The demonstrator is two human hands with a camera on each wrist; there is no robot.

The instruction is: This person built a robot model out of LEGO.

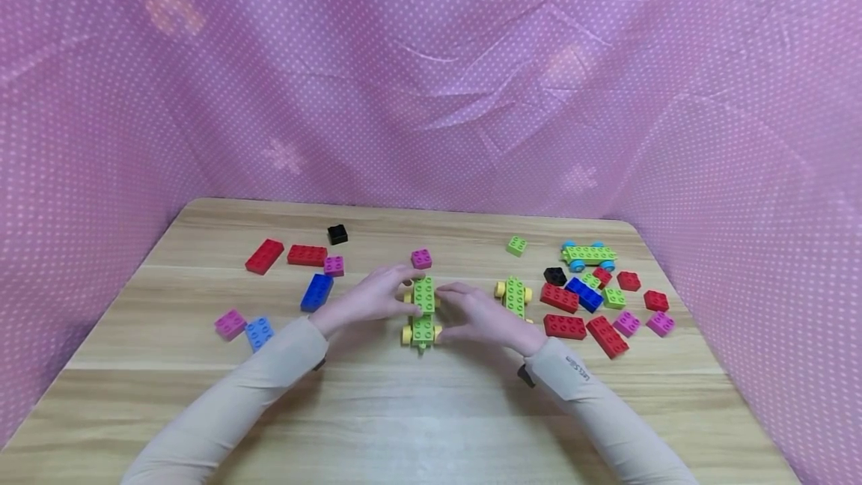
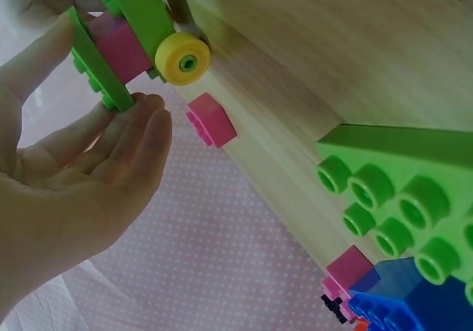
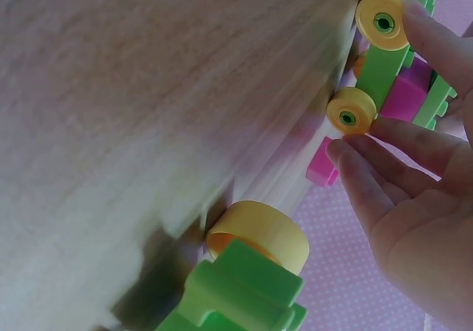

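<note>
A green toy car base with yellow wheels stands mid-table, its length running away from me. On it sits a pink brick, topped by a green brick. My left hand pinches that top brick by its ends, thumb at the near end and fingers at the far one. From the right, my right hand holds the car base along its side, with thumb and forefinger at the yellow wheels. The right wrist partly covers a second green car base with yellow wheels.
A pink brick lies just beyond the car. Red, blue, pink and black bricks lie on the left, including a blue brick. A green brick is close to the left wrist. Several bricks and a blue-wheeled base lie right.
</note>
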